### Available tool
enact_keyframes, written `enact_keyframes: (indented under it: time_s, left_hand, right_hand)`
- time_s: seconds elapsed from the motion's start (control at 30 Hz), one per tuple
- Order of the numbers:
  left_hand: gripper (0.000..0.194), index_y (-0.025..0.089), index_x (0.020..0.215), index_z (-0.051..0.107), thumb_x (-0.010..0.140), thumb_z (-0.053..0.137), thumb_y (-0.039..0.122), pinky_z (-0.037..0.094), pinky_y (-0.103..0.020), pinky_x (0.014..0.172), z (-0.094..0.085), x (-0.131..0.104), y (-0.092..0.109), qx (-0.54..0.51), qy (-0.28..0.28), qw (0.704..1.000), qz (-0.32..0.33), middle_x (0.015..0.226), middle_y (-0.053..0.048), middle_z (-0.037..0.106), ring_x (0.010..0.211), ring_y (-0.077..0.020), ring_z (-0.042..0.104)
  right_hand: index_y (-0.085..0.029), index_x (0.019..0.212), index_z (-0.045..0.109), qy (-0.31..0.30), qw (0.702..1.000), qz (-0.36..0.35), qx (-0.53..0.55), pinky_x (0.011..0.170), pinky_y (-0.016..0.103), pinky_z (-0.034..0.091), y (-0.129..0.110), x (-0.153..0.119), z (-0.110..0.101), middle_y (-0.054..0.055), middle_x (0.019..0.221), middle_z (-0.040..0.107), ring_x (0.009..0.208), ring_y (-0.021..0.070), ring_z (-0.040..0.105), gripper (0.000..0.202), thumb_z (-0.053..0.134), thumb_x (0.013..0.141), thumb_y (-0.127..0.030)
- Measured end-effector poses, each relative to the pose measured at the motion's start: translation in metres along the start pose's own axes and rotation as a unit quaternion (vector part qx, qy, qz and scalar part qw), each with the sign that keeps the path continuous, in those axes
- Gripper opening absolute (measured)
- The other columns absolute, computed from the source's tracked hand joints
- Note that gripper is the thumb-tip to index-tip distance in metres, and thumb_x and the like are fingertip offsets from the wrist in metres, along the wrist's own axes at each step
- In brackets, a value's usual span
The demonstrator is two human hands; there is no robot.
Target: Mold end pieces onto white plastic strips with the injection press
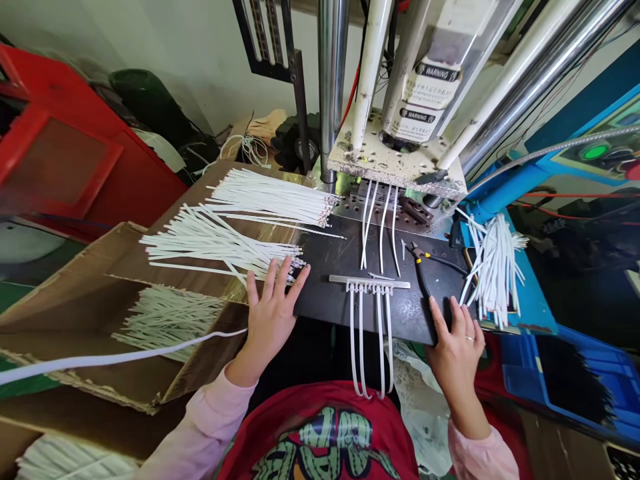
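My left hand (271,303) lies with fingers spread at the near ends of a pile of white cables (220,243); its fingertips touch or nearly touch them. Behind that is a second bundle of white cables (270,197). My right hand (457,333) rests with fingers apart on the front right edge of the dark metal table (320,260). Just beyond it are pliers (423,270) with black and yellow handles. Between my hands lies a metal bar fixture (370,283), with several white cables (381,340) hanging from it over the front edge towards me.
A press plate (400,167) stands over the table, several white cables (383,227) coming out beneath. More cables (495,267) are heaped at right on a blue surface. A cardboard box (165,383) with cables stands at left. A green-lit button (595,152) is on the control panel.
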State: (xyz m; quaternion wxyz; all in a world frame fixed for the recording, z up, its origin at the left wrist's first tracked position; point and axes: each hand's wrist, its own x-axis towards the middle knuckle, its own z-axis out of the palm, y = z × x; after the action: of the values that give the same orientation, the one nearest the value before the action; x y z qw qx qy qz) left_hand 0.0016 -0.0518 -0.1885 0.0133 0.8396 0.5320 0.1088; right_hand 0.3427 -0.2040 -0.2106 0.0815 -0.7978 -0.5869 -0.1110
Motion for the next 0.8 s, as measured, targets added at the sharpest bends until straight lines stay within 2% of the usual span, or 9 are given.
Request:
enact_keyframes:
  time_s: [0.1,0.2,0.3,0.4,0.53,0.63,0.7,0.73,0.8]
  left_hand:
    - [0.093,0.029,0.158,0.030,0.079,0.078,0.029,0.002,-0.071,0.118,-0.011,-0.001,0.003,-0.051,-0.010,0.998,0.039,0.167,-0.015,0.019,0.153,-0.0432,0.013]
    - [0.069,0.027,0.155,0.035,0.093,0.063,0.036,0.012,-0.064,0.119,-0.014,0.012,0.016,-0.104,-0.007,0.991,0.083,0.157,-0.015,0.040,0.145,-0.0368,0.034]
    - [0.038,0.023,0.135,0.058,0.098,0.055,0.030,0.032,-0.053,0.108,-0.002,0.037,0.035,-0.130,0.007,0.988,0.078,0.131,-0.013,0.061,0.119,-0.0304,0.054]
    - [0.016,0.021,0.108,0.067,0.096,0.057,0.024,0.039,-0.047,0.093,0.010,0.055,0.048,-0.153,0.012,0.985,0.073,0.111,-0.010,0.066,0.102,-0.0282,0.056]
    - [0.015,0.020,0.106,0.062,0.098,0.050,0.018,0.042,-0.040,0.089,0.002,0.050,0.053,-0.266,0.048,0.955,0.121,0.102,-0.006,0.068,0.095,-0.0230,0.060]
    - [0.017,0.020,0.110,0.059,0.100,0.045,0.018,0.048,-0.033,0.088,-0.013,0.038,0.054,-0.384,0.067,0.908,0.155,0.103,-0.006,0.069,0.096,-0.0192,0.064]
    - [0.015,0.020,0.108,0.059,0.100,0.047,0.020,0.050,-0.030,0.086,-0.019,0.034,0.053,-0.438,0.066,0.886,0.139,0.102,-0.006,0.069,0.095,-0.0181,0.066]
    - [0.014,0.021,0.107,0.060,0.099,0.048,0.022,0.051,-0.029,0.084,-0.021,0.032,0.052,-0.463,0.057,0.876,0.121,0.100,-0.005,0.069,0.092,-0.0175,0.067]
    - [0.013,0.021,0.106,0.060,0.099,0.051,0.026,0.053,-0.028,0.079,-0.021,0.030,0.047,-0.524,0.032,0.848,0.070,0.094,-0.003,0.069,0.084,-0.0165,0.070]
  right_hand:
    - [-0.034,0.157,0.032,-0.056,0.993,-0.041,0.094,0.114,0.064,0.028,0.008,0.005,-0.019,0.012,0.167,0.015,0.150,0.0433,0.020,0.085,0.073,0.082,-0.034]
    - [-0.033,0.154,0.035,-0.097,0.965,-0.092,0.225,0.115,0.058,0.033,-0.001,0.021,-0.038,0.010,0.165,0.022,0.152,0.0376,0.021,0.074,0.067,0.089,-0.046]
    - [-0.028,0.133,0.056,-0.048,0.950,-0.122,0.283,0.116,0.055,0.034,-0.035,0.049,-0.043,0.011,0.158,0.036,0.149,0.0330,0.029,0.044,0.060,0.094,-0.046]
    - [-0.022,0.107,0.064,0.013,0.957,-0.145,0.250,0.114,0.057,0.034,-0.082,0.074,-0.040,0.014,0.152,0.044,0.146,0.0353,0.033,0.027,0.063,0.093,-0.045]
    - [-0.019,0.093,0.064,0.041,0.965,-0.180,0.188,0.116,0.059,0.029,-0.131,0.086,-0.045,0.016,0.142,0.056,0.143,0.0381,0.038,0.021,0.069,0.088,-0.039]
    - [-0.020,0.095,0.065,0.034,0.951,-0.201,0.233,0.118,0.055,0.028,-0.145,0.084,-0.054,0.011,0.124,0.070,0.132,0.0319,0.053,0.008,0.059,0.092,-0.024]
    - [-0.020,0.093,0.066,0.016,0.927,-0.185,0.327,0.117,0.052,0.031,-0.141,0.084,-0.057,0.008,0.113,0.075,0.119,0.0269,0.063,0.015,0.052,0.094,-0.021]
    - [-0.020,0.091,0.068,0.001,0.908,-0.149,0.392,0.113,0.050,0.037,-0.134,0.085,-0.058,0.008,0.107,0.076,0.110,0.0245,0.067,0.019,0.049,0.095,-0.022]
    - [-0.020,0.085,0.069,-0.005,0.841,-0.017,0.540,0.097,0.042,0.050,-0.112,0.091,-0.060,0.007,0.095,0.076,0.088,0.0202,0.069,0.025,0.048,0.096,-0.029]
